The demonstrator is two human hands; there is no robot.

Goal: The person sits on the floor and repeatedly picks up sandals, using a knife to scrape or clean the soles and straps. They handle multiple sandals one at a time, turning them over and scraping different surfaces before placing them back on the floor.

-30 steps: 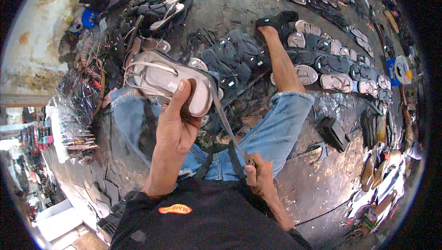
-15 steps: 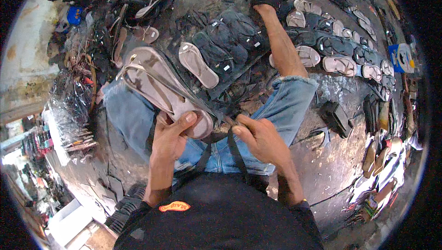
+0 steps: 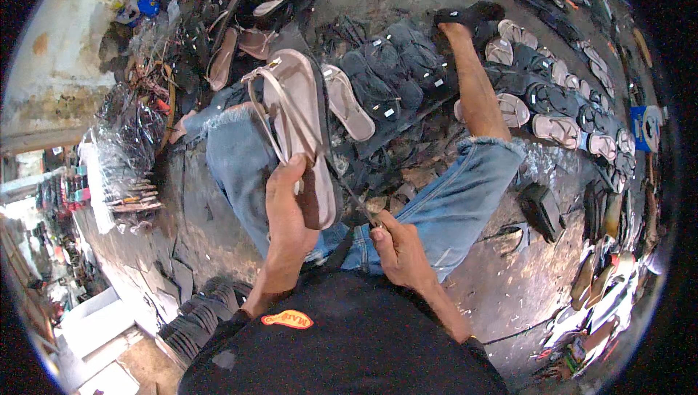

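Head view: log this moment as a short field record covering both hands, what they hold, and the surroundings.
Setting: person seated on a concrete floor, legs in blue jeans
Left hand: grips the heel end of a beige strappy sandal, raised, straps facing the camera
Right hand: closed on a thin dark tool that points at the sandal's heel
Ahead: row of dark soles, one loose beige sole
Right side: rows of finished sandals

Two hands, left hand (image 3: 287, 209) and right hand (image 3: 398, 246); one beige sandal (image 3: 302, 126) held up, one loose beige insole (image 3: 347, 101) beyond it, one thin tool (image 3: 355, 202), one blue box (image 3: 644, 127); finished sandals (image 3: 560, 97) too many to count.
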